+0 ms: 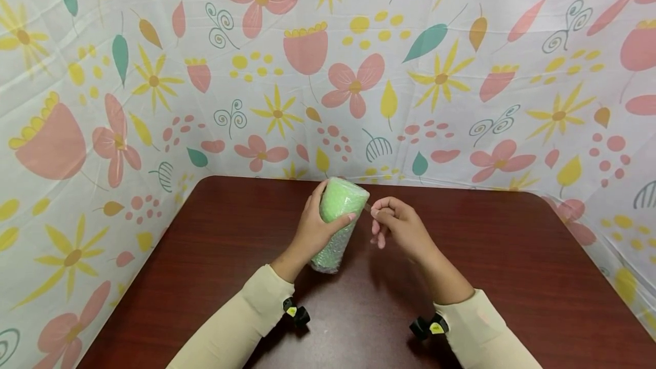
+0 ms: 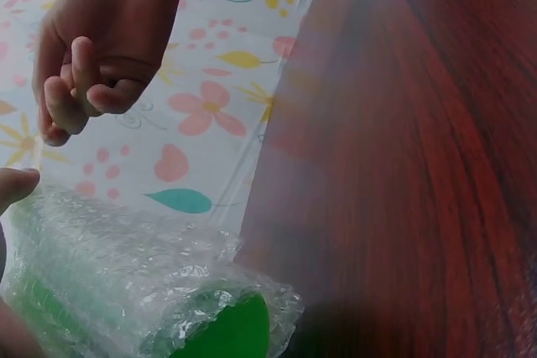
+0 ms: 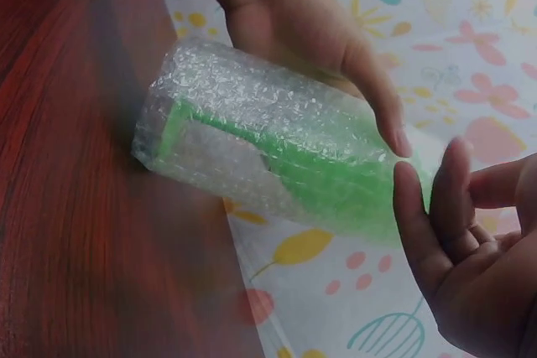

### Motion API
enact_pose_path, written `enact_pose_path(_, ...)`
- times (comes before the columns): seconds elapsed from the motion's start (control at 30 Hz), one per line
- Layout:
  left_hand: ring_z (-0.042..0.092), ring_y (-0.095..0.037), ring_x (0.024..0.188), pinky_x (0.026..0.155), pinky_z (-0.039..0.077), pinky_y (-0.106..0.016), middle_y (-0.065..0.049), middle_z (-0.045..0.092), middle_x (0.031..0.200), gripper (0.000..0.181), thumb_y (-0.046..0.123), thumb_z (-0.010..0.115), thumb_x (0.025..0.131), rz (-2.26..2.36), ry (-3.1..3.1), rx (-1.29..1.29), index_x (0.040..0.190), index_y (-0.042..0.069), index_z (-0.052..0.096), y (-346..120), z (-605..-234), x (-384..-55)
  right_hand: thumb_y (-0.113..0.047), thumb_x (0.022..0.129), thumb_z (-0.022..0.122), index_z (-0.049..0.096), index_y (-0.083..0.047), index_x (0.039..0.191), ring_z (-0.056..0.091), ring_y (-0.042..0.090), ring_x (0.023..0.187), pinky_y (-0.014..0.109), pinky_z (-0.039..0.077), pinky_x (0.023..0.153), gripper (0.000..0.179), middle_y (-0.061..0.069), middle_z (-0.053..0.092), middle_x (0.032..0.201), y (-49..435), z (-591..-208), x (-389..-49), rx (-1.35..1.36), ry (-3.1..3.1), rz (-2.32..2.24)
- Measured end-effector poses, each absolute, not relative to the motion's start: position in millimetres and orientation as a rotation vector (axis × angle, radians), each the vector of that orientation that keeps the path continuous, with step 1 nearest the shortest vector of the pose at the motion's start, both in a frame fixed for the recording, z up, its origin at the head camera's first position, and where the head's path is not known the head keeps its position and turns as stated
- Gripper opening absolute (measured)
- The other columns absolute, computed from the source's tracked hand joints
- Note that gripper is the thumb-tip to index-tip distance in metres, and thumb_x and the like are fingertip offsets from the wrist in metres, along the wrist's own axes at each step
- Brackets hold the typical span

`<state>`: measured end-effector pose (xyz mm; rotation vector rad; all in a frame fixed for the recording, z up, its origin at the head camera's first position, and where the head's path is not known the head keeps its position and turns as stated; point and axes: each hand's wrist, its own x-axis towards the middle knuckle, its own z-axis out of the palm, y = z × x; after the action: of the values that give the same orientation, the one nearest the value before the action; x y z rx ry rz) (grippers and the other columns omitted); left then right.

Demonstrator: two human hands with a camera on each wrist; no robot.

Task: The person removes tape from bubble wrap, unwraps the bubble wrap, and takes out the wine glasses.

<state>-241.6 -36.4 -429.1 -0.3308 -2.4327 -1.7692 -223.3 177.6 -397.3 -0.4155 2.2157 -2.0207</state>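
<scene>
A green cylindrical object (image 1: 339, 198) is rolled up in clear bubble wrap (image 3: 243, 90) and tilts above the table. My left hand (image 1: 320, 224) grips it around the side, thumb across the front. One end of the green thing (image 2: 235, 329) shows inside the wrap in the left wrist view; its exact kind is hidden. Just right of the roll, my right hand (image 1: 402, 226) pinches thumb and forefinger on a thin clear strip (image 1: 368, 207), which looks like tape and runs to the wrap. The other right fingers (image 3: 419, 232) are loosely bent.
Beneath the hands lies a dark reddish-brown wooden table (image 1: 230, 232) with rounded far corners. A white cloth (image 1: 195, 73) printed with flowers and leaves hangs behind it and along the sides. Small black wrist cameras (image 1: 297, 311) sit at both sleeve cuffs.
</scene>
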Motion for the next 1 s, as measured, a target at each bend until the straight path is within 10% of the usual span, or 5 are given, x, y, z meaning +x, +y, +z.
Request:
enact_pose_path(0.43, 0.054, -0.025, 0.118, 0.093, 0.050, -0.045, -0.005, 0.043, 0.148, 0.095, 0.052, 0.081, 0.080, -1.738, -2.455, -0.354, 0.156, 0.046, 0.024, -35.5, -431.8, -242.9, -0.012, 0.104, 0.053, 0.047, 0.005, 0.111, 0.074, 0.020, 0.074, 0.045, 0.061, 0.079, 0.019, 0.005, 0.070, 0.081, 178.3, -399.8, -226.7, -0.472, 2.233, -1.984)
enact_pose_path(0.73, 0.052, -0.025, 0.122, 0.097, 0.048, -0.047, -0.005, 0.042, 0.149, 0.095, 0.049, 0.082, 0.080, -1.722, -2.457, -0.356, 0.156, 0.046, 0.025, -35.7, -432.1, -242.9, -0.011, 0.107, 0.049, 0.040, 0.010, 0.118, 0.076, 0.026, 0.086, 0.045, 0.060, 0.082, 0.025, 0.032, 0.071, 0.100, 178.7, -402.2, -228.9, -0.545, 2.286, -1.888)
enact_pose_path(1.0, 0.053, -0.025, 0.120, 0.096, 0.049, -0.046, -0.005, 0.044, 0.145, 0.095, 0.048, 0.082, 0.080, -1.719, -2.457, -0.361, 0.156, 0.043, 0.026, -36.0, -430.8, -241.9, -0.016, 0.106, 0.053, 0.051, 0.007, 0.115, 0.075, 0.021, 0.076, 0.042, 0.061, 0.075, 0.025, 0.024, 0.072, 0.094, 180.0, -398.7, -227.7, -0.435, 2.341, -1.838)
